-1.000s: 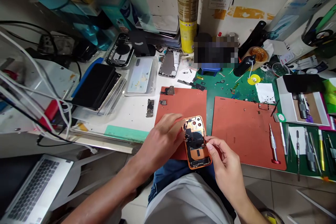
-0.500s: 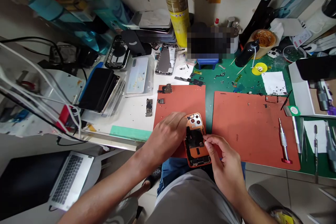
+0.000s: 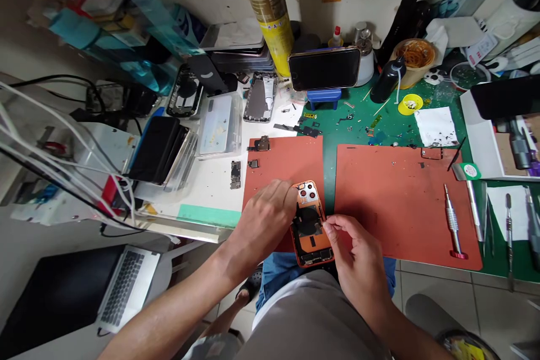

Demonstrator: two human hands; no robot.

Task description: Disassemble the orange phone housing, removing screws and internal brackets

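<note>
An orange phone housing [image 3: 313, 241], open with its inner side up, lies at the near edge of the left red mat [image 3: 291, 160]. It has camera holes at the top and black parts in the middle and at the bottom. My left hand [image 3: 270, 208] is closed on the housing's upper left edge, its fingertips hidden behind the knuckles. At the right edge, my right hand [image 3: 354, 247] pinches with thumb and forefinger; whatever is between those fingertips is too small to make out. A small circuit board [image 3: 235, 174] and a camera module [image 3: 261, 144] lie further left.
A second red mat [image 3: 400, 208] bears a screwdriver [image 3: 452, 219] on the right. Behind are a phone on a blue stand [image 3: 324, 95], a spray can [image 3: 270, 17] and a black bottle [image 3: 388, 80]. Stacked phones [image 3: 156, 149] and white cables [image 3: 84, 149] are at left.
The view has shifted slightly, so most things on the bench appear a little further left. Both hands keep nearly the same place at the housing. The phone on the stand is no longer blurred out.
</note>
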